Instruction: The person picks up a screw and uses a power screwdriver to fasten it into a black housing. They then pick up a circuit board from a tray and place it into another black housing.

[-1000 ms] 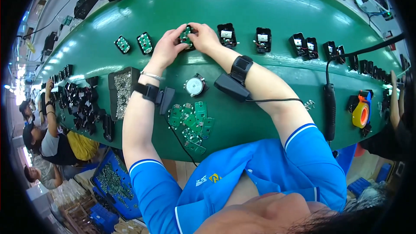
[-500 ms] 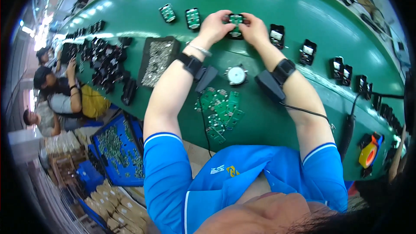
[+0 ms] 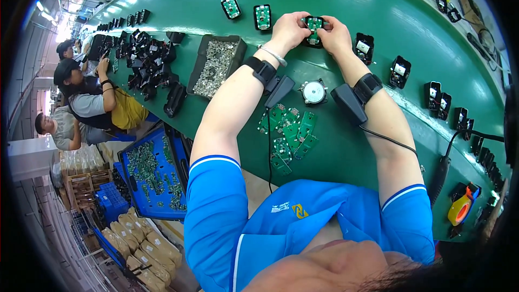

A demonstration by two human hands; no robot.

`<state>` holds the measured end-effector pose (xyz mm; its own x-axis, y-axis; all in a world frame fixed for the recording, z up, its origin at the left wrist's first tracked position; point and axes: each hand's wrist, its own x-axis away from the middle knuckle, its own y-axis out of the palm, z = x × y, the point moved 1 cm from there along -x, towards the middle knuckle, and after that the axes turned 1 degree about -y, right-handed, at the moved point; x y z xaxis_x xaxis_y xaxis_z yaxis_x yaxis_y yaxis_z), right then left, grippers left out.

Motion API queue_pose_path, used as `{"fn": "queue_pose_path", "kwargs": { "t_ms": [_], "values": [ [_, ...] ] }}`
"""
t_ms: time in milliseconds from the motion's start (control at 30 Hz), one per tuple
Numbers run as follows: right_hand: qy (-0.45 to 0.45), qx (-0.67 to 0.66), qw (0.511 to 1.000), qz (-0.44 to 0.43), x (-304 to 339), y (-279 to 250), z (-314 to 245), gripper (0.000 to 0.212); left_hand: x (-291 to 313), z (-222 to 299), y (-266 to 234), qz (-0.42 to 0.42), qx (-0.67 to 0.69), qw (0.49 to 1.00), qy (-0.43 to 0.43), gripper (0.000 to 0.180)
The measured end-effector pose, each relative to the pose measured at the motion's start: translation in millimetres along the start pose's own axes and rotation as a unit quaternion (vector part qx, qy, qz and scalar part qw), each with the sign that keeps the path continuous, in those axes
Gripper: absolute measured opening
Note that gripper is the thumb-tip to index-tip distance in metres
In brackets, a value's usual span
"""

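Note:
Both hands are on one black plastic housing with a green circuit board (image 3: 314, 26) inside it, at the far middle of the bench. My left hand (image 3: 290, 31) grips its left side, fingers closed at the edge. On the opposite side my right hand (image 3: 336, 35) holds it, with the thumb on the board. Left of them lie two more housings with boards, the nearer one a black housing (image 3: 263, 17). To the right sits an open black housing (image 3: 364, 48) with a white part inside. A round white-faced disc (image 3: 313, 92) rests between my forearms.
Loose green circuit boards (image 3: 292, 132) lie close to me. A dark tray of small metal parts (image 3: 217, 65) and a heap of black housings (image 3: 148, 62) are on the left. An orange-yellow tape roll (image 3: 460, 209) lies at right. Co-workers sit along the left side.
The whole view has shifted, so the bench and things appear further right and slightly lower. Both hands keep hold of the same housing, and the right thumb remains on the board.

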<state>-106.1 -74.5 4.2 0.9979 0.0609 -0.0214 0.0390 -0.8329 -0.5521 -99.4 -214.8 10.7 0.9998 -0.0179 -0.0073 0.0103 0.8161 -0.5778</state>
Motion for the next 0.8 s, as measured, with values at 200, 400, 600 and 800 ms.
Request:
{"fn": "queue_pose_path", "kwargs": {
  "t_ms": [200,400,600,800],
  "values": [
    [-0.021,-0.005,0.999,0.04,2,-5,6,0.042,-12,-2,11,0.042,-0.031,0.997,0.054,0.055],
    [-0.176,-0.073,0.981,-0.028,92,-66,-48,0.039,-1,-5,-17,0.013,-0.057,0.998,-0.001,0.058],
    [-0.099,0.071,0.986,0.11,237,-239,13,0.037,62,51,-44,0.05,-0.017,0.996,0.078,0.051],
    [0.122,0.307,0.92,0.211,325,-332,131,0.068,181,140,-6,-0.073,-0.043,0.964,0.252,0.033]
  ]
}}
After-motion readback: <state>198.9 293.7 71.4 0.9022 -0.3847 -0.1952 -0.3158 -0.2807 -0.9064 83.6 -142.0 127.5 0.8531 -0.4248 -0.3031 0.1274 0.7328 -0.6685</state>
